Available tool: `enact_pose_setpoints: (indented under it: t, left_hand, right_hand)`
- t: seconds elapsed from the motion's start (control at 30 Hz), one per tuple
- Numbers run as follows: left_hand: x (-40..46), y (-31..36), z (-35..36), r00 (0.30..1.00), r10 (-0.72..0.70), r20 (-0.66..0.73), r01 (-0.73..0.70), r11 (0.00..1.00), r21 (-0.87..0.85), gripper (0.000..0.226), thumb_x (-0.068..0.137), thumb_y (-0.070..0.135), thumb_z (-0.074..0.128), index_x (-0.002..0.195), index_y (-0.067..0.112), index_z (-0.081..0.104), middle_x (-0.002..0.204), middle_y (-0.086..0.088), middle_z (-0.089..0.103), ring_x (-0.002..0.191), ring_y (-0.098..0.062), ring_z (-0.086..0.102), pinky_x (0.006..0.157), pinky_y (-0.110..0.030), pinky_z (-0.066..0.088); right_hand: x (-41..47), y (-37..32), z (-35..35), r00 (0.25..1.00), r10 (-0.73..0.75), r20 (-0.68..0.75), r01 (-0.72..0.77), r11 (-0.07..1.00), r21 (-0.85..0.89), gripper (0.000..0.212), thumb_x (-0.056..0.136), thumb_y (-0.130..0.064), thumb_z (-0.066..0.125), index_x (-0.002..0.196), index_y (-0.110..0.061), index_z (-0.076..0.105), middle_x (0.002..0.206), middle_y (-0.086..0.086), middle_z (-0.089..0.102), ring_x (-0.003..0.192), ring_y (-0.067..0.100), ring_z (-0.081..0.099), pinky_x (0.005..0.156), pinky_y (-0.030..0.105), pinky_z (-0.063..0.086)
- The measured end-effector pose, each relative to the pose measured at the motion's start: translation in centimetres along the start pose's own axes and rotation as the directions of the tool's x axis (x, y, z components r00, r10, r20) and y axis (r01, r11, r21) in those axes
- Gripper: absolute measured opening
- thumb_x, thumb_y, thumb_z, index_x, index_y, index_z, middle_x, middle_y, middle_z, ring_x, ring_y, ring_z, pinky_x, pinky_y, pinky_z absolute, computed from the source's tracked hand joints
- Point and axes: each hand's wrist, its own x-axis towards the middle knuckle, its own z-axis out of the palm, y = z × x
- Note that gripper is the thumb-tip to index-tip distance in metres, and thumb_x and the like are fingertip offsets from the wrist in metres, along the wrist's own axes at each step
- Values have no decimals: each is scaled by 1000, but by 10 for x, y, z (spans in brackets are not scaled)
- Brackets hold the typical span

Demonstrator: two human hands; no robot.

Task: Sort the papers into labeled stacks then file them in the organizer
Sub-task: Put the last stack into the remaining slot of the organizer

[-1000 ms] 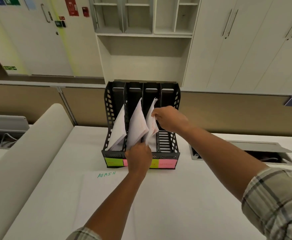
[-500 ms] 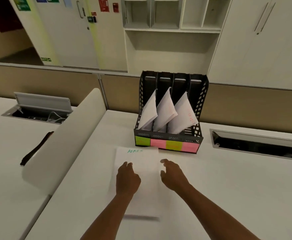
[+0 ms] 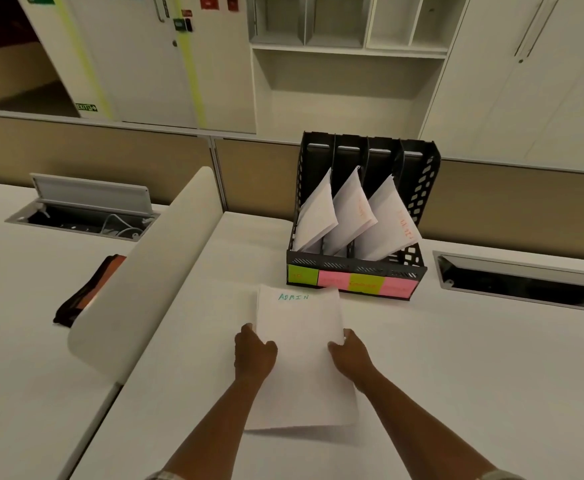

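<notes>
Left hand [image 3: 254, 355] and right hand [image 3: 347, 353] pinch ADMIN stack [image 3: 301, 358] side edges; long axis toward 12; organizer [image 3: 418, 209] at 1 o'clock.

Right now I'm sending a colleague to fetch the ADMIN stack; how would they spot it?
On the white desk, look just in front of the black organizer with its green and pink labels. The ADMIN stack lies flat there, held at its sides by the left hand and right hand. Unlike the papers leaning in the slots, it has ADMIN written in green on top.
</notes>
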Motion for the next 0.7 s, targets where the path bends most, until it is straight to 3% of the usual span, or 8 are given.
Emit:
enact_pose_setpoints:
  t: [0.1, 0.2, 0.3, 0.43, 0.57, 0.63, 0.7]
  left_hand:
    - [-4, 1, -2, 997, -50, 55, 57, 989, -134, 52, 80, 12, 61, 129, 2, 46, 124, -17, 59, 103, -27, 58, 85, -32, 47]
    - [-12, 0, -1, 988, -36, 151, 78, 957, -281, 33, 77, 19, 68, 108, 8, 63, 105, -11, 70, 89, -26, 66, 81, -36, 54]
    - [-22, -2, 0, 935, -27, 353, 195, 872, -450, 46, 63, 27, 80, 105, 13, 68, 99, -11, 74, 89, -31, 70, 84, -49, 56]
    - [-46, 8, 12, 826, 110, 552, 181, 877, -444, 53, 61, 24, 85, 109, 12, 68, 104, -12, 73, 96, -32, 70, 87, -50, 54]
    - [-70, 26, 35, 858, 179, 481, 84, 875, -477, 39, 74, 12, 79, 111, 12, 66, 105, -10, 73, 94, -27, 70, 83, -43, 57]
    - [-80, 34, 45, 880, 195, 432, 46, 872, -488, 34, 77, 9, 75, 109, 13, 66, 104, -9, 73, 92, -26, 71, 79, -39, 58]
    - [-91, 43, 57, 896, 216, 389, 5, 869, -496, 32, 78, 9, 74, 109, 14, 66, 103, -8, 73, 90, -25, 71, 76, -38, 58]
  right_hand:
    - [-3, 9, -9, 1000, -14, -10, 15, 997, 71, 27, 86, -15, 50, 112, -14, 55, 112, 8, 64, 96, 25, 62, 87, 43, 54]
    - [-11, 15, -27, 999, -20, -47, 29, 983, 180, 27, 89, -13, 52, 115, -14, 56, 112, 8, 65, 93, 25, 64, 83, 40, 56]
    - [-18, 21, -49, 998, -26, -56, 41, 954, 296, 27, 93, -15, 52, 120, -16, 54, 113, 6, 65, 94, 25, 65, 81, 39, 56]
    - [-30, 32, -76, 997, -70, -37, 78, 950, 301, 29, 92, -19, 53, 121, -18, 54, 115, 5, 65, 96, 23, 66, 87, 43, 56]
    - [-37, 47, -101, 990, -107, -97, 116, 989, 94, 37, 93, -26, 54, 126, -13, 47, 125, 9, 60, 108, 26, 60, 94, 40, 50]
    - [-39, 49, -116, 981, -139, -135, 126, 987, -101, 50, 91, -32, 57, 132, -11, 39, 130, 11, 56, 114, 28, 57, 93, 37, 47]
    - [-43, 43, -138, 939, -233, -252, 128, 920, -370, 67, 88, -39, 59, 141, -13, 29, 134, 10, 50, 119, 29, 53, 97, 41, 45]
